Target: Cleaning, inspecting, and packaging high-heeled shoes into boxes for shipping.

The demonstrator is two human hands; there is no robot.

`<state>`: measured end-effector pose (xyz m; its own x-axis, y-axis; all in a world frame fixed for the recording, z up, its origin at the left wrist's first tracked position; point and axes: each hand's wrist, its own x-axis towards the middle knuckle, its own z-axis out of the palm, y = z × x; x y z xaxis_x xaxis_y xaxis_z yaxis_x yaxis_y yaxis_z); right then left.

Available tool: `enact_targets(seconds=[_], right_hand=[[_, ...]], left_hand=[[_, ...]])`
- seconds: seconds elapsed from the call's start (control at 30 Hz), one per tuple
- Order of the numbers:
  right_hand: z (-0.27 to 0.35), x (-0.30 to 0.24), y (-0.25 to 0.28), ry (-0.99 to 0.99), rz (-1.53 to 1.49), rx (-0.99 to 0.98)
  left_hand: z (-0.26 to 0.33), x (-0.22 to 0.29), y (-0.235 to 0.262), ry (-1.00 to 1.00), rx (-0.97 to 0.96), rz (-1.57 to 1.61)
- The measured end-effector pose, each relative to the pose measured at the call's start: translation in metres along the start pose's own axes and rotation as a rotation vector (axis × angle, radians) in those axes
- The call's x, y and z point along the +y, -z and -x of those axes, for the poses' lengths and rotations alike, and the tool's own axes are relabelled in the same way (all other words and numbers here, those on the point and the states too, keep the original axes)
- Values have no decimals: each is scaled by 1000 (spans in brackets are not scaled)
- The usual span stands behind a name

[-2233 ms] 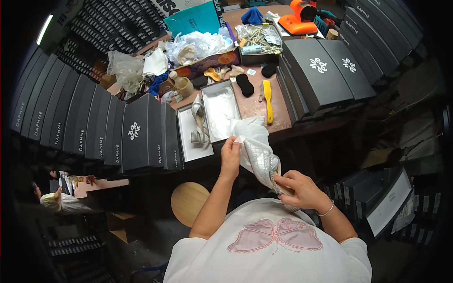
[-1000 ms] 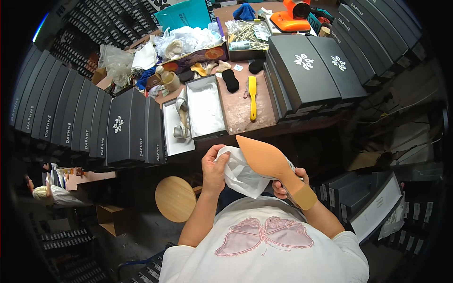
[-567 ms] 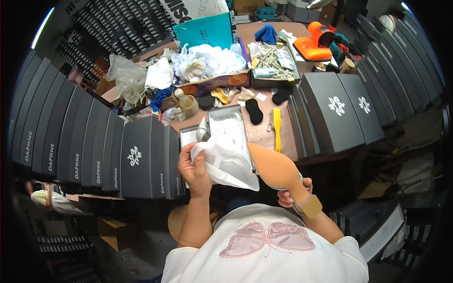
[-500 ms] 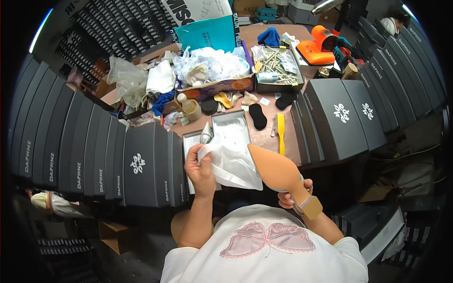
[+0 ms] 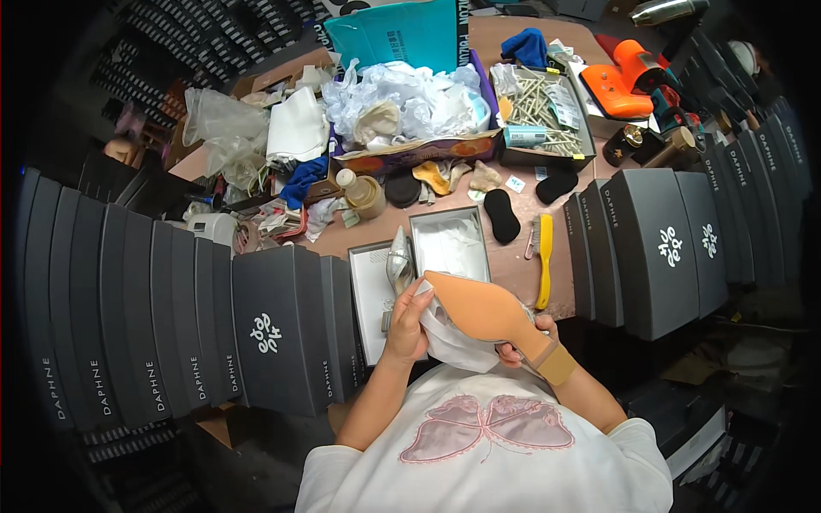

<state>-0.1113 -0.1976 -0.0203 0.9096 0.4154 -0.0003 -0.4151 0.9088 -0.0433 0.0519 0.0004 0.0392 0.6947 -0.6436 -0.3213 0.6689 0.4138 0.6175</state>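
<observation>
The left hand (image 5: 409, 329) pinches a white sheet (image 5: 457, 349) between its fingers, beside the toe of a tan-soled shoe (image 5: 483, 315), sole upward; the right hand's (image 5: 532, 344) fingers grip that shoe near its heel. Beyond the left fingers: a silver shoe (image 5: 398, 263); beyond the right: a yellow brush (image 5: 545, 269).

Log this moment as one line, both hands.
left hand: pinching white sheet | right hand: gripping shoe, sole showing | other shoe: left of open box
</observation>
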Motion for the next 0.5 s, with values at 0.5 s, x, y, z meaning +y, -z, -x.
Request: enact_targets(seconds=[0.5], right_hand=[[2,-87,2,-152,17,21]], left_hand=[[-37,-20,-55,-205,205,-122]])
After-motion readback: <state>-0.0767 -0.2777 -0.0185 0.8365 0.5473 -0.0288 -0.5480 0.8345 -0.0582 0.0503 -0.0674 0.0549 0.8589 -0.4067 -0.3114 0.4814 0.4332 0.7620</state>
